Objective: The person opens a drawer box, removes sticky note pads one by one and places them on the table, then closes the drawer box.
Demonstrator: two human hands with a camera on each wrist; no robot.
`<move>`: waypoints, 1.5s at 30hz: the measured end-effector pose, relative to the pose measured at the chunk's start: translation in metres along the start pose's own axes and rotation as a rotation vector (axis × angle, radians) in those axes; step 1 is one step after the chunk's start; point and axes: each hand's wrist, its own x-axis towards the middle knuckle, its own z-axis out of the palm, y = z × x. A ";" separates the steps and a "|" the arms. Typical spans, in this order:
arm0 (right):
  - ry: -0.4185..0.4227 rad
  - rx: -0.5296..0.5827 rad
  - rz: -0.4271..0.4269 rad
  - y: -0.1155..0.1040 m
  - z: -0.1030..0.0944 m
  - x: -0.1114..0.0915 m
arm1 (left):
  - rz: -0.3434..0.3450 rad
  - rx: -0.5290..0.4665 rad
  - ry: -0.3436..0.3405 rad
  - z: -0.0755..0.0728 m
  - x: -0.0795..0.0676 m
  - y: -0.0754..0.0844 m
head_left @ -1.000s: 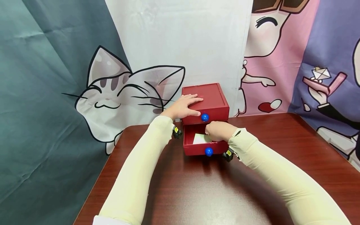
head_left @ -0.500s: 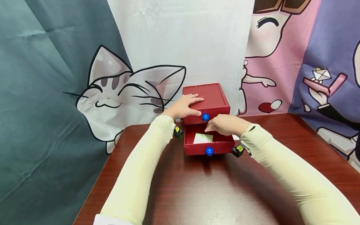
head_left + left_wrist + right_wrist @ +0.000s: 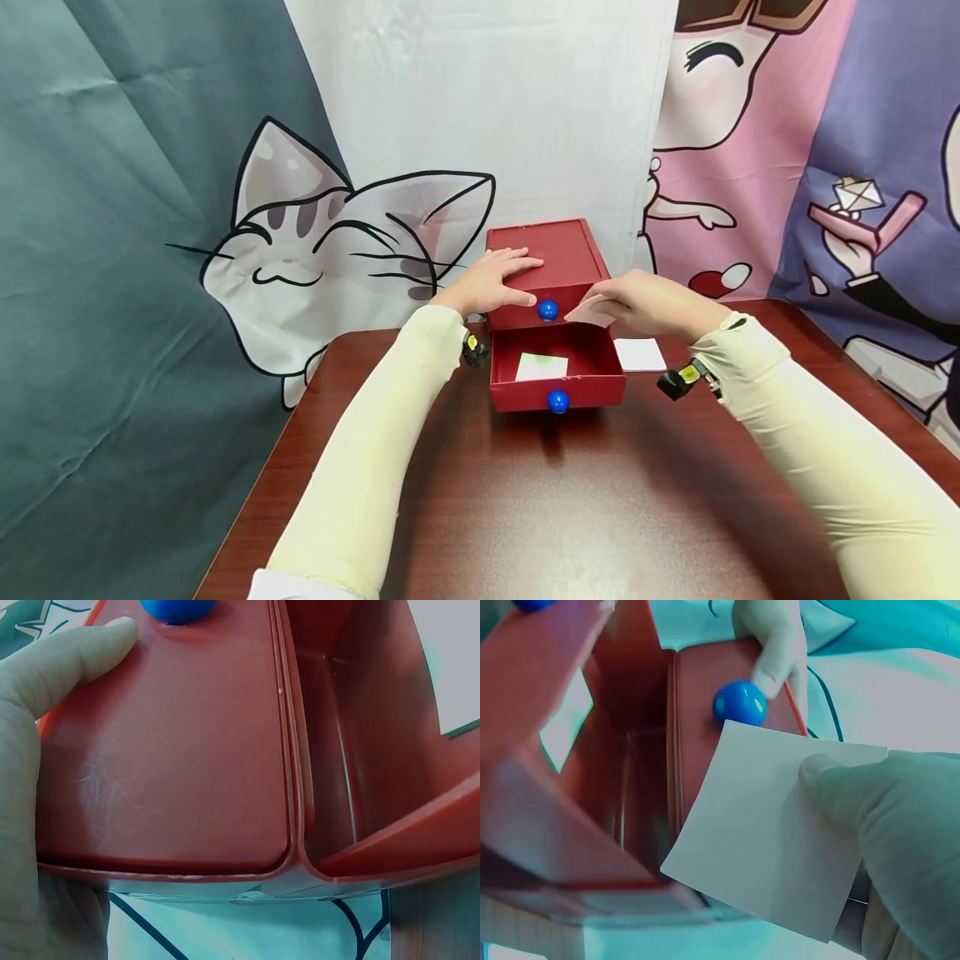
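A red two-drawer box (image 3: 558, 254) with blue knobs stands on the table, its upper drawer closed and its lower drawer (image 3: 521, 396) pulled out. My left hand (image 3: 483, 285) rests on the box's top left edge, fingers spread over the top and thumb on the front beside the upper knob (image 3: 548, 310). Above the right side of the drawer, my right hand (image 3: 648, 302) pinches a square slip of paper (image 3: 769, 825), pale pink in the head view. The thumb lies flat on the paper; the fingers behind are partly hidden. A pale green-white square of paper (image 3: 542, 367) lies inside the drawer.
On the table (image 3: 525, 517), right of the box, lies a white square of paper (image 3: 640, 355). The lower knob (image 3: 558, 402) sticks out from the drawer front. A printed cloth (image 3: 480, 100) hangs close behind the box.
My right hand has risen out of the drawer and moved right, with the pink paper now visible in it. The white paper on the table has come into view. My left hand stays put.
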 end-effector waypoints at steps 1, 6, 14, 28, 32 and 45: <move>0.013 -0.004 0.003 0.002 -0.002 -0.002 | -0.001 -0.002 0.000 0.000 0.000 0.000; 0.083 -0.034 0.007 0.011 -0.010 -0.016 | 0.001 -0.007 -0.004 -0.001 -0.001 0.001; 0.133 -0.088 0.069 0.028 -0.017 -0.037 | 0.001 -0.012 -0.004 -0.001 -0.001 0.000; 0.083 -0.130 0.202 0.068 -0.014 -0.065 | 0.000 -0.019 0.000 -0.001 -0.002 0.001; 0.051 -0.161 0.191 0.080 -0.008 -0.072 | -0.002 -0.014 -0.006 -0.001 -0.002 0.001; 0.060 -0.167 0.255 0.110 0.021 -0.093 | -0.009 -0.036 -0.006 -0.001 -0.003 0.002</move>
